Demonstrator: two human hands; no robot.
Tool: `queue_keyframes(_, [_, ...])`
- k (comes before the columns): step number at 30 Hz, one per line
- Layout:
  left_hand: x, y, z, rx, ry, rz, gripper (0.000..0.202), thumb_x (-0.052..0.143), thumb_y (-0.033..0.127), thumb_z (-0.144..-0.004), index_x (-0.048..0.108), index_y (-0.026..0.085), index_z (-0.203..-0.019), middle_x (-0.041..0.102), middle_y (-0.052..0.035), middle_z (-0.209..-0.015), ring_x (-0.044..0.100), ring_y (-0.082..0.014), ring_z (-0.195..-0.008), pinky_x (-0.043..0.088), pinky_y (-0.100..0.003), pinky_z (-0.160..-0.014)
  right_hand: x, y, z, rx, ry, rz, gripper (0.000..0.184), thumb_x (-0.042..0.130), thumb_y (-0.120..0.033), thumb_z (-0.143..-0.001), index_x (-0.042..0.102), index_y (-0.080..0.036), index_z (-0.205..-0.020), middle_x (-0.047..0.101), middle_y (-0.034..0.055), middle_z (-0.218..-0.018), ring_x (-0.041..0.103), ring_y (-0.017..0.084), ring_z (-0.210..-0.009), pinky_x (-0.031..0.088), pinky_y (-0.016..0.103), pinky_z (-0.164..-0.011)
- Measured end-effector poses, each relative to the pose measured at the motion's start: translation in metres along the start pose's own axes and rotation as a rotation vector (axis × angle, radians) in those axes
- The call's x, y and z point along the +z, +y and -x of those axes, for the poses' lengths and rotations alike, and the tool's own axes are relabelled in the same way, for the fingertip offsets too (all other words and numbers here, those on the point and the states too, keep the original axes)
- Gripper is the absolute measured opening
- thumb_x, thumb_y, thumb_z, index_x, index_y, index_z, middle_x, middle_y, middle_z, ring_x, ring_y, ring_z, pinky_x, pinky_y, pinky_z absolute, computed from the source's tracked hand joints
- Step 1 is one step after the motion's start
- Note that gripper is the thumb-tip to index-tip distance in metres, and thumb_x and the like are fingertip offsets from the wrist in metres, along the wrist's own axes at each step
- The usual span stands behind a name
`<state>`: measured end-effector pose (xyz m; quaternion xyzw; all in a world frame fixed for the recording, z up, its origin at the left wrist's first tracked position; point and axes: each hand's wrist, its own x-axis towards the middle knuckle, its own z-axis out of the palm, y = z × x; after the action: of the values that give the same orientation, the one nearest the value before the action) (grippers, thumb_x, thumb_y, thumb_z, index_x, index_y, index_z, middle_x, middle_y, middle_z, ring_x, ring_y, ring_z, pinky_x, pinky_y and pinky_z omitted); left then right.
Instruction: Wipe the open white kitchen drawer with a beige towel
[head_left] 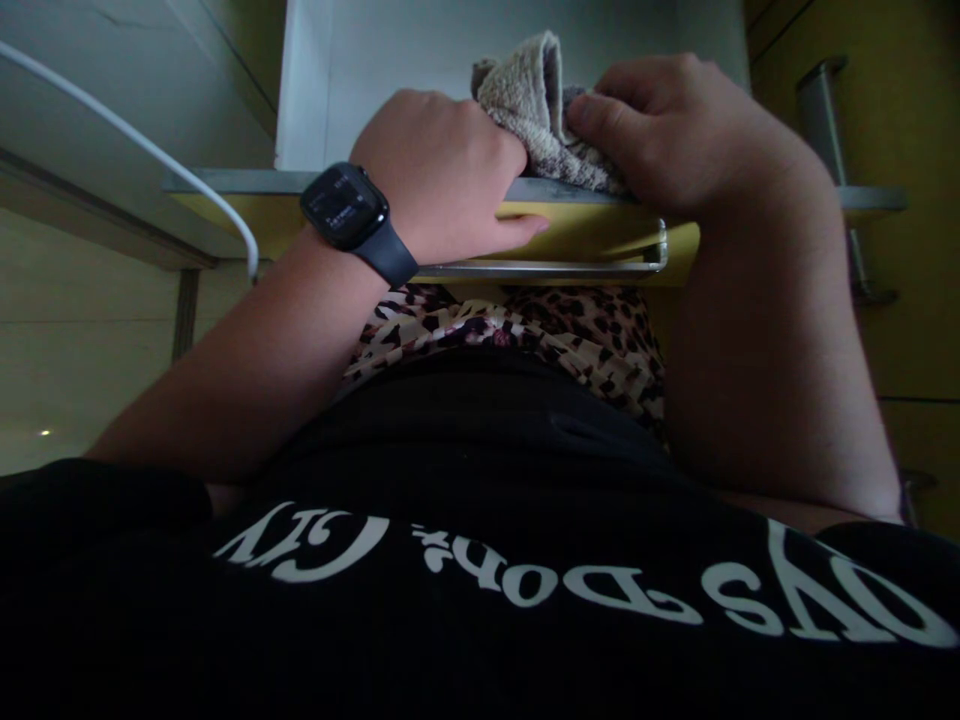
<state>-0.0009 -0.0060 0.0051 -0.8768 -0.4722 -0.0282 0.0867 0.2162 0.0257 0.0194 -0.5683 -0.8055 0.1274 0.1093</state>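
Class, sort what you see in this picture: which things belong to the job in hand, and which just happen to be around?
Part of the job:
- terry cloth, gripped by the right hand
- open drawer, with the left hand at its front edge

Just around:
- white cable
- smartwatch, worn on the left wrist
- metal cabinet handle at right

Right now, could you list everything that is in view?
Drawer: one, white inside, yellow front, ahead
Drawer handle: one, silver, on drawer
Cloth: one, greyish, drawer's front edge
Cabinet fronts: several, yellow, right
Cabinet handles: at least two, silver, right
Panels: several, grey, left
Tiled surface: one, pale, left
Cable: one, white, left
Smartwatch: one, black, left of centre
Spotted garment: one, beige, below handle
Shirt: one, black, bottom
Left hand: one, bare, beside cloth
Right hand: one, bare, on cloth
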Motion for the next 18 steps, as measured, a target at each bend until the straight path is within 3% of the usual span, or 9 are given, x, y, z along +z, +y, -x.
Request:
queue_keyframes(5, [-0.0013, 0.0000, -0.0003, -0.014, -0.012, -0.012, 0.074, 0.047, 0.072, -0.097, 0.078, 0.008, -0.118, 0.076, -0.0206, -0.106, 0.074, -0.0466, -0.114, 0.059, -0.060, -0.093, -0.0005, 0.0005, -0.0006, 0.000, -0.002, 0.006, 0.045, 0.045, -0.056, -0.102, 0.062, -0.017, -0.089, 0.052, 0.0030, -0.078, 0.033, 0.013, -0.067, 0.025, 0.030, -0.072])
queue_keyframes(18, [-0.0006, -0.0003, -0.0007, -0.016, -0.032, 0.001, 0.077, 0.044, 0.073, -0.098, 0.077, 0.007, -0.120, 0.075, -0.0200, -0.108, 0.071, -0.0481, -0.119, 0.057, -0.063, -0.096, -0.0009, -0.0016, 0.0003, 0.005, 0.001, 0.003, 0.042, 0.045, -0.054, -0.101, 0.056, -0.017, -0.086, 0.042, 0.0004, -0.074, 0.032, 0.011, -0.068, 0.022, 0.030, -0.071])
